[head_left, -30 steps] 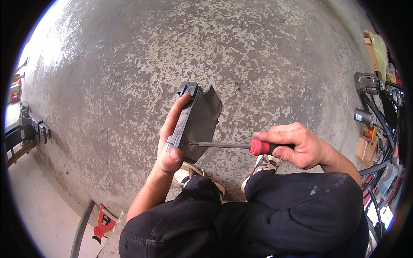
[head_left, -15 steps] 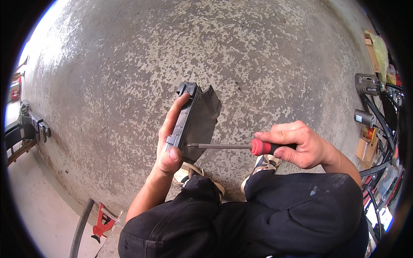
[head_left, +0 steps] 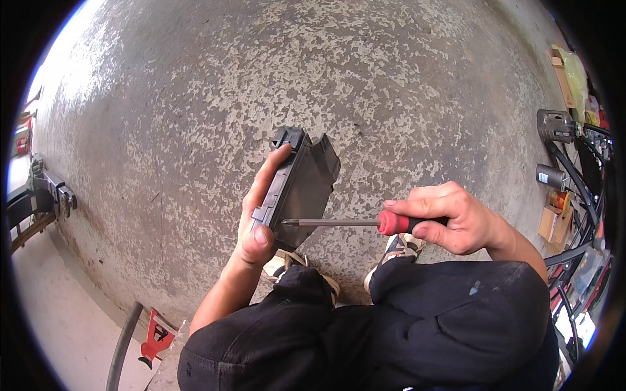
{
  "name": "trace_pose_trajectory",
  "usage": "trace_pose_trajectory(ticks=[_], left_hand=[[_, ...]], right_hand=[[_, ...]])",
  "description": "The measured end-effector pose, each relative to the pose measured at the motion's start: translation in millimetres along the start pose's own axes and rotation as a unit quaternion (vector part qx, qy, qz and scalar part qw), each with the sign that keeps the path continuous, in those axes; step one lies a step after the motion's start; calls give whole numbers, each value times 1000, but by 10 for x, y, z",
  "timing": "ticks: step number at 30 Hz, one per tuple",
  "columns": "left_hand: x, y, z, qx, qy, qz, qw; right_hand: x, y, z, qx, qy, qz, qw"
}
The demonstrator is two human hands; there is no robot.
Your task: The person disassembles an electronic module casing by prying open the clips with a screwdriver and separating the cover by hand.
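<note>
My left hand [head_left: 259, 225] is closed round the near edge of a black plastic housing [head_left: 310, 179], a flat boxy part with clips along its rim. I hold it up on edge above the floor, tilted slightly, thumb low and a finger near its top corner. In my right hand [head_left: 456, 218] is a screwdriver [head_left: 394, 223] with a red and black handle. Its long metal shaft points left, and the tip lies at the lower part of the housing beside my left thumb. Whether the tip sits in a screw or slot cannot be made out.
Below are my knees in dark trousers [head_left: 417, 313] and my shoes on a worn, blotchy concrete floor [head_left: 391, 85]. A red jack stand [head_left: 156, 335] and a grey pipe [head_left: 124, 345] are at lower left. Cardboard boxes [head_left: 554, 221], a dark cylinder [head_left: 551, 176] and black tubing line the right side.
The housing has turned a little and shifted slightly right, showing more of its broad face. The screwdriver has moved very slightly left, its tip still at the housing.
</note>
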State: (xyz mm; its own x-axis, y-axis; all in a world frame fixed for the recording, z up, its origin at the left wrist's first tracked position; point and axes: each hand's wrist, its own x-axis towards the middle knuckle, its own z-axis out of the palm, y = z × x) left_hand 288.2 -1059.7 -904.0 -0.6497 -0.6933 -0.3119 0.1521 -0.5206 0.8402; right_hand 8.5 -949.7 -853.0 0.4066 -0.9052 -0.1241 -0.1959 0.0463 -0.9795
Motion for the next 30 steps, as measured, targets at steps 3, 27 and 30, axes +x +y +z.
trace_pose_trajectory(ticks=[3, 27, 30], left_hand=[[-17, 1, 13, -25, -2, -21, 999], [-40, -32, 40, -62, -2, -34, 997], [-42, -29, 37, -59, -1, -35, 998]], right_hand=[[-10, 29, 19, 0, 4, -1, 1000], [-10, 33, 65, 18, 4, 3, 1000], [-34, 42, 63, 17, -1, 12, 1000]])
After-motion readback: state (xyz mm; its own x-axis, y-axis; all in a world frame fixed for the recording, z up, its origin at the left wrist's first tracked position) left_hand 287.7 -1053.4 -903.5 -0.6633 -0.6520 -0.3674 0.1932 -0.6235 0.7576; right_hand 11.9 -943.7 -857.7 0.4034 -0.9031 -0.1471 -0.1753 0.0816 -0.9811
